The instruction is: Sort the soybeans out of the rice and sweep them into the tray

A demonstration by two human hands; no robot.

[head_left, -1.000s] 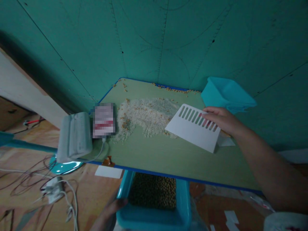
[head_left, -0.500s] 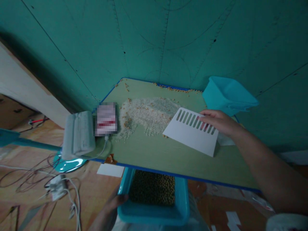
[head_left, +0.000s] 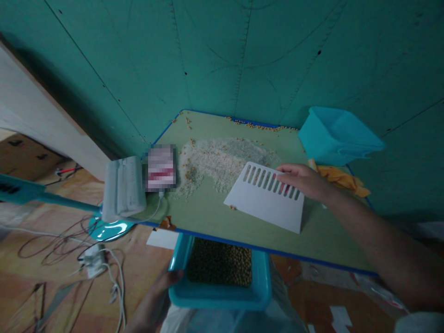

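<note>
My right hand (head_left: 305,181) is closed on a white slotted plastic scraper (head_left: 265,210), its fingers showing through the slots. The scraper's lower edge is on or just above the green tabletop (head_left: 194,210), with a few yellow beans (head_left: 232,207) at its left corner. Behind it spreads a heap of white rice-like grains (head_left: 229,159) with scattered yellow beans. My left hand (head_left: 166,282) grips the left rim of a turquoise basin (head_left: 222,299) below the table's front edge. Dark green and yellow beans (head_left: 222,263) fill the basin's bottom.
A turquoise bin (head_left: 338,134) stands at the back right, beside an orange cloth (head_left: 343,179). At the table's left are a grey-white case (head_left: 125,188) and a blurred-out box (head_left: 160,167) with a cable. Loose cables and a power strip (head_left: 93,260) lie on the floor.
My right hand has drawn the scraper left and slightly toward the front edge. The orange cloth behind it now shows. My left hand keeps hold of the basin.
</note>
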